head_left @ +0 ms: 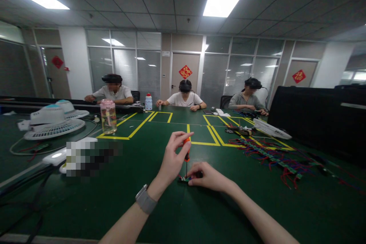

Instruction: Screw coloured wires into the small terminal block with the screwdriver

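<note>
The left hand (174,154) grips an upright screwdriver (187,156); the right hand (210,176) pinches a circuit board (182,179), probably light, stiff, fragile, best held by its edges.

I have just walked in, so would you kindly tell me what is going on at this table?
A person's left hand holds an orange-handled screwdriver upright, its shaft pointing down at a small circuit board on the green table. The right hand holds the board's right side. Farther right lies a strip of wired boards, and three people sit across the table.
</note>
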A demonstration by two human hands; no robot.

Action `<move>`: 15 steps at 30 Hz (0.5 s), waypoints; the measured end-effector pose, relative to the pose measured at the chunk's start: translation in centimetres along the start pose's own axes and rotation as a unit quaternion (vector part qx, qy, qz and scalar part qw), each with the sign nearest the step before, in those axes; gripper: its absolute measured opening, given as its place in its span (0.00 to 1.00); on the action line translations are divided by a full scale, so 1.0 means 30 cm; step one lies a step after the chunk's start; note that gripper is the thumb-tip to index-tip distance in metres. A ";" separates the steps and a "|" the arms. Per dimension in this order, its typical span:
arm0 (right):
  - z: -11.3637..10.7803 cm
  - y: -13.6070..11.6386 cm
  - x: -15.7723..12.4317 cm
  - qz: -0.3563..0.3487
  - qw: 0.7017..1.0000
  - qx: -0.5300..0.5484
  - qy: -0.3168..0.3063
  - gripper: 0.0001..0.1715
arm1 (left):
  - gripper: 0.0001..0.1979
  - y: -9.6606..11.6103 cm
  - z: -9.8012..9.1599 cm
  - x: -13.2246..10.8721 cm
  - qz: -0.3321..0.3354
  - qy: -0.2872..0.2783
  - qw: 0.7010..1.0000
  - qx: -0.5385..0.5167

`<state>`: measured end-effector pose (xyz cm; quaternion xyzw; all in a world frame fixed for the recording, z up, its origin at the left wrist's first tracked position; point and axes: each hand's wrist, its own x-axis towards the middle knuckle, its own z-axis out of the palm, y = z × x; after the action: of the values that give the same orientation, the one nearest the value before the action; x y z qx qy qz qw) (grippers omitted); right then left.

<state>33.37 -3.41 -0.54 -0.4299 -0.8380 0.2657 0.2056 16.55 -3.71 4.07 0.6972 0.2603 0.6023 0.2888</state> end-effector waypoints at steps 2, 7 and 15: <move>0.000 -0.001 0.000 -0.002 1.000 -0.002 -0.002 0.12 | 0.17 0.004 0.003 0.000 -0.013 -0.021 0.999 -0.032; 0.001 0.002 0.001 -0.013 1.000 -0.010 0.001 0.12 | 0.16 0.008 0.006 -0.003 -0.007 -0.020 1.000 -0.013; 0.006 0.017 0.006 -0.036 0.999 -0.001 0.006 0.11 | 0.18 0.006 0.007 -0.002 -0.008 -0.041 0.998 -0.041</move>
<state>33.50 -3.06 -0.98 -0.4016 -0.8517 0.2547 0.2200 16.76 -3.91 4.15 0.7069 0.2289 0.5807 0.3327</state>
